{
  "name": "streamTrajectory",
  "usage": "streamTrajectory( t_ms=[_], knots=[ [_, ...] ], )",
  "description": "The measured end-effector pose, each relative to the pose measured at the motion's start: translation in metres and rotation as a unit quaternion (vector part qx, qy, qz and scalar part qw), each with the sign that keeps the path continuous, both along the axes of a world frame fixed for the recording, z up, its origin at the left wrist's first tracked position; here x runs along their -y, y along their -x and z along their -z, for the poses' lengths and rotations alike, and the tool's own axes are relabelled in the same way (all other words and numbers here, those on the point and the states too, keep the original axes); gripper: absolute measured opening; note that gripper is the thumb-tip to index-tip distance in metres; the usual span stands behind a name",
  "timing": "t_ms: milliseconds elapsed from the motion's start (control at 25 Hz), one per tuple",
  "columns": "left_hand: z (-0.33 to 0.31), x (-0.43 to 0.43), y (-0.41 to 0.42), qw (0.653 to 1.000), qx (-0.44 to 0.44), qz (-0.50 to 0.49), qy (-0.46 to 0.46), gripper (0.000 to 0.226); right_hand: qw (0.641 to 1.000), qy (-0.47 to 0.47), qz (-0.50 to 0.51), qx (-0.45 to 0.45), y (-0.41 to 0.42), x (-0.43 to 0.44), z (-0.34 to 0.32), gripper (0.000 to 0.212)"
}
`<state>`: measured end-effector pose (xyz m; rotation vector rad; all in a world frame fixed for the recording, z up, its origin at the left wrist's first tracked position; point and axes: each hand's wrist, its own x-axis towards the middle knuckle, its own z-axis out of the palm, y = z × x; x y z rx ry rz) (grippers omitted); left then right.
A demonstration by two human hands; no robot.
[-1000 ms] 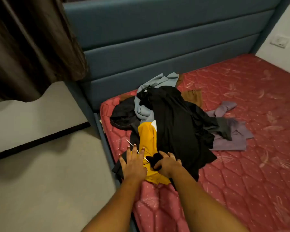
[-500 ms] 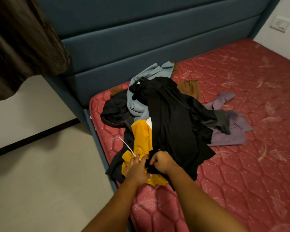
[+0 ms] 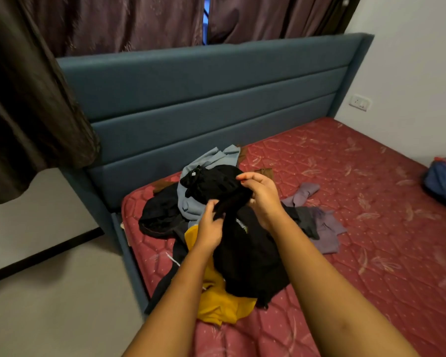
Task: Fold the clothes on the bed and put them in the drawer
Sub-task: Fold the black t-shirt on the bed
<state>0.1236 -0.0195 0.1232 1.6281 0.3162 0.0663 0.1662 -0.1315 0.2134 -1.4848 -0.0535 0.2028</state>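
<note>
The left hand [image 3: 211, 228] and the right hand [image 3: 260, 197] hold a black garment [image 3: 247, 256] raised above the pile of clothes [image 3: 191, 202]. The left fingers are curled tightly round a bunched fold of the black cloth. The right fingers and thumb are bent and pinch the same fold further up. The gripped fold runs on a slant, from the left hand up to the right hand.

The rest of the black garment hangs down from this fold. Its long axis runs from the hands towards the wearer of the camera, and its lower edge rests on a yellow garment [image 3: 222, 305] at the near edge of the mattress [image 3: 358, 181].

The pile lies at the corner of the mattress near the headboard [image 3: 204, 99]. It includes a grey-blue garment [image 3: 206, 161], a dark jacket [image 3: 160, 217], a purple garment [image 3: 325, 228] and a brown garment [image 3: 265, 172].

The mattress is red and quilted with a leaf pattern. The headboard is blue and padded in horizontal bands. Dark curtains [image 3: 126, 21] hang behind it. A pale floor [image 3: 49, 292] lies left of the bed. A wall socket [image 3: 359, 102] sits on the white wall at the right, and a blue bag [image 3: 443, 181] lies at the far right edge of the mattress.

A small pale logo [image 3: 242, 224] shows on the black garment; its writing cannot be read.
</note>
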Motion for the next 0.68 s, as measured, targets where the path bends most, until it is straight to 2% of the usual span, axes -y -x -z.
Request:
streamTrajectory(
  t_ms=[40, 80, 160, 240, 320, 400, 480, 520, 600, 680],
  knots=[
    [-0.015, 0.0, -0.004, 1.0, 0.015, -0.011, 0.025, 0.025, 1.0, -0.017, 0.001, 0.012, -0.001, 0.005, -0.004, 0.023],
    [-0.034, 0.002, -0.005, 0.997, 0.025, -0.024, 0.067, 0.025, 1.0, -0.027, -0.01, 0.013, 0.0, 0.013, -0.008, 0.031],
    [-0.061, 0.006, -0.009, 0.981, 0.02, -0.061, 0.184, 0.028, 0.999, -0.018, -0.05, 0.004, 0.001, 0.027, -0.006, 0.068],
    [-0.09, 0.011, -0.009, 0.945, 0.036, -0.087, 0.312, 0.035, 0.997, 0.036, -0.067, 0.016, 0.008, 0.038, 0.0, 0.101],
    [-0.121, 0.015, -0.01, 0.915, 0.058, -0.082, 0.39, 0.035, 0.998, 0.047, -0.04, 0.012, 0.023, 0.044, 0.004, 0.105],
    [-0.151, 0.019, -0.011, 0.884, 0.053, -0.046, 0.462, 0.037, 0.993, 0.086, -0.059, 0.056, 0.039, 0.048, 0.012, 0.105],
    [-0.171, 0.027, -0.006, 0.87, 0.021, 0.01, 0.493, 0.051, 0.969, 0.196, -0.104, 0.112, 0.05, 0.049, 0.028, 0.096],
    [-0.177, 0.031, -0.004, 0.872, 0.02, 0.027, 0.488, 0.057, 0.96, 0.235, -0.096, 0.116, 0.051, 0.047, 0.037, 0.082],
    [-0.186, 0.036, 0.0, 0.88, 0.042, 0.034, 0.472, 0.063, 0.968, 0.237, -0.037, 0.08, 0.047, 0.042, 0.048, 0.043],
    [-0.188, 0.029, -0.001, 0.89, 0.086, 0.012, 0.447, 0.063, 0.98, 0.192, -0.004, 0.057, 0.042, 0.041, 0.042, 0.021]
  ],
)
